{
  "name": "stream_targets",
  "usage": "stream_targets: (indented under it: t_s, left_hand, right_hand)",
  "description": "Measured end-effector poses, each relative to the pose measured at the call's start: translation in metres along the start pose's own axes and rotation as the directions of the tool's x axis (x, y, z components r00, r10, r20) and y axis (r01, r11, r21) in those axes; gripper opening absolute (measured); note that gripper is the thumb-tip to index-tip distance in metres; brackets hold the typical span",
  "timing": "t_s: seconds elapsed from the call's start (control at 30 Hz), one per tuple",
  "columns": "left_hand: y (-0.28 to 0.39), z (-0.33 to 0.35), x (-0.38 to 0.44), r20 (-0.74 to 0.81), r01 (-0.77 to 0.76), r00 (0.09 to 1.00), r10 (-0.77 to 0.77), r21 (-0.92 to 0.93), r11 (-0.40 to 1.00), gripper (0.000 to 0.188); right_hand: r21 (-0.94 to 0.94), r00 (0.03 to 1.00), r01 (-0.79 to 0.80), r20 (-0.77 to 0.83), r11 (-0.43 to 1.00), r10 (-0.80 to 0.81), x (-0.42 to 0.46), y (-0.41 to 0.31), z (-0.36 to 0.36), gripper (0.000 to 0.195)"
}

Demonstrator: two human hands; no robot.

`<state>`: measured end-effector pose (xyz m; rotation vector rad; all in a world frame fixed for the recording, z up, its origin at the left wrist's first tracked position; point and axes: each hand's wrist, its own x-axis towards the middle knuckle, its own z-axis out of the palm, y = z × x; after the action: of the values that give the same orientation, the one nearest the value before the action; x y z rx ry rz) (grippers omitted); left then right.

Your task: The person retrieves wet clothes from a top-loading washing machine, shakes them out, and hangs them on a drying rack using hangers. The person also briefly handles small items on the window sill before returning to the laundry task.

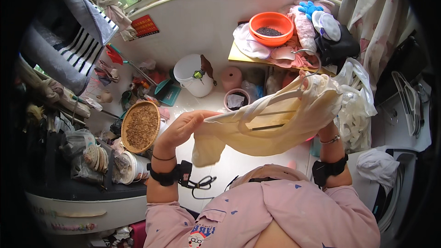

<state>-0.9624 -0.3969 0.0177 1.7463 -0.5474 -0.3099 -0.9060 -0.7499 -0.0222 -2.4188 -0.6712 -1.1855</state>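
Observation:
A pale yellow garment (pixel 272 141) is spread between my two hands in front of my body. Inside it is a light-coloured clothes hanger (pixel 279 99), its curved metal hook rising at the upper right. My left hand (pixel 184 127) grips the garment's left shoulder at the end of the hanger, thumb on top. Bunched cloth covers most of my right hand (pixel 329 130), which holds the other side; a few fingertips show near the base of the hook.
A white bucket (pixel 194 79) stands on the floor ahead. On a small table (pixel 237 55) sits an orange basin (pixel 271 24) with dark grains. To the left is a woven tray (pixel 140 127) of brown material. White hangers (pixel 408 103) hang at right; a striped cloth (pixel 77 48) hangs upper left.

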Motion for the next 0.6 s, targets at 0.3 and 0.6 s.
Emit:
stream_targets:
  t_s: [0.3, 0.6]
  left_hand:
    - [-0.015, 0.012, 0.003, -0.332, -0.165, 0.909, 0.252, 0.27, 0.949, 0.014]
    - [0.007, 0.025, 0.043, -0.233, -0.195, 0.82, 0.523, 0.745, 0.637, 0.016]
  right_hand:
    - [-0.151, 0.976, -0.005, 0.214, 0.989, 0.038, -0.056, 0.047, 0.022, 0.041]
    - [0.164, 0.991, 0.016, 0.131, 0.986, -0.038, -0.05, 0.034, 0.038, 0.045]
